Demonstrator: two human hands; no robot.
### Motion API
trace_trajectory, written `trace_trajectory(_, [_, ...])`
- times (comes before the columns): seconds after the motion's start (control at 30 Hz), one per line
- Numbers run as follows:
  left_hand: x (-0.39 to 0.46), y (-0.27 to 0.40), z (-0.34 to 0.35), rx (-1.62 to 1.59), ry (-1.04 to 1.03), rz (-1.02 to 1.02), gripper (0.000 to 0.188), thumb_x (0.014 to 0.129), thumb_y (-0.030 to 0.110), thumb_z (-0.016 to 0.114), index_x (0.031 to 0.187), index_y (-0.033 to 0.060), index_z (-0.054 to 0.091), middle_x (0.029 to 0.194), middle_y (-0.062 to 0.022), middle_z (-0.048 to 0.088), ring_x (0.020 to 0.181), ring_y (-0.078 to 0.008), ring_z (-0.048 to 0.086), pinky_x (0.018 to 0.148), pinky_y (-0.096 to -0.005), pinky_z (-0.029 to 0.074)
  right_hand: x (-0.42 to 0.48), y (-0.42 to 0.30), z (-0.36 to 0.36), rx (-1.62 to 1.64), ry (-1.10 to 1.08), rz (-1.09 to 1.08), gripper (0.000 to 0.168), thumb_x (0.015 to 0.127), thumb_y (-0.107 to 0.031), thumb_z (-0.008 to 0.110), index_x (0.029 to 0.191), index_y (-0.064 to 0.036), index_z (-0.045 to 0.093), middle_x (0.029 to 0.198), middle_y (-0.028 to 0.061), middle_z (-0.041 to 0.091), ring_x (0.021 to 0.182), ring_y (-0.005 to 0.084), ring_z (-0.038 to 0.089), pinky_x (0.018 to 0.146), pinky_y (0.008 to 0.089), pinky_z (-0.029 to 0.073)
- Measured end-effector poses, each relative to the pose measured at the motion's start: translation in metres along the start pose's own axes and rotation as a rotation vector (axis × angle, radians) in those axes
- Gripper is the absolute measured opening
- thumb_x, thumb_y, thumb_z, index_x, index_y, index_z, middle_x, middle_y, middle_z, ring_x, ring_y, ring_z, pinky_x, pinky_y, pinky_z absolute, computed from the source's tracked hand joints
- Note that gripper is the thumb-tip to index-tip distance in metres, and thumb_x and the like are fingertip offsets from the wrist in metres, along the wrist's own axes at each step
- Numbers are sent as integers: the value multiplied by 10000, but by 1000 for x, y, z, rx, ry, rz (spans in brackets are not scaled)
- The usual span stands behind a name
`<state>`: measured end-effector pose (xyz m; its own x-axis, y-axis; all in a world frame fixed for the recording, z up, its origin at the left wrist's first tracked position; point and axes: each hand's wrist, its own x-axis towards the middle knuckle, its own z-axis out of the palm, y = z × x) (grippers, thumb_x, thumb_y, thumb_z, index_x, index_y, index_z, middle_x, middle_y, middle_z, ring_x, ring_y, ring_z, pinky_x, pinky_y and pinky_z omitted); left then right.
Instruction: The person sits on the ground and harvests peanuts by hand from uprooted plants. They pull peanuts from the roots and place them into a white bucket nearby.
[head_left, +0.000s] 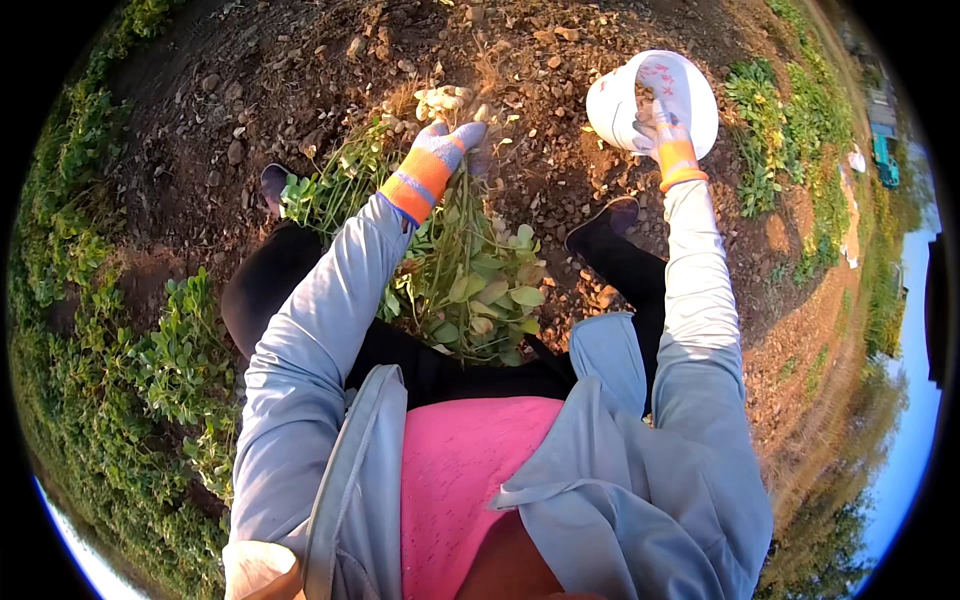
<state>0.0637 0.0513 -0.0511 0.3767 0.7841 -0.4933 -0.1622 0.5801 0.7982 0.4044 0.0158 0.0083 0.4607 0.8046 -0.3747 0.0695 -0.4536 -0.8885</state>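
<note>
My left hand (442, 154), in a grey and orange work glove, is closed around the stems of an uprooted peanut plant (469, 277). Its leaves hang down between my legs, while a cluster of pale peanut pods (444, 101) shows just beyond my fingers. On the right, my right hand (664, 135), gloved the same way, is at the mouth of a white plastic bucket (611, 105), with fingers over its near rim. Whether they grip the rim or something inside is hard to see. Brownish contents (645, 96) show within the bucket, which looks tilted.
Stony brown soil (300, 82) spreads ahead. More cut greenery (345, 176) lies by my left foot (275, 184); my right foot (611, 217) stands below the bucket. Rows of leafy plants (180, 352) grow at left, with others (757, 135) at right.
</note>
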Motion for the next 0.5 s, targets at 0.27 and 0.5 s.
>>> trace_trajectory(0.27, [-11,15,12,-59,-168,102,322,831,328,502,948,37,576,841,-36,595,701,-115,567,564,-259,473,-134,51,173,-139,-634,-116,548,752,-543,528,781,0,590,641,97,552,585,174,490,594,336,400])
trace_trajectory(0.5, [-10,12,2,528,-307,43,574,742,506,564,986,-13,570,896,-104,610,783,-187,585,671,-278,461,-120,64,158,-669,-342,26,537,696,-441,602,817,82,577,753,257,576,741,352,568,673,384,433])
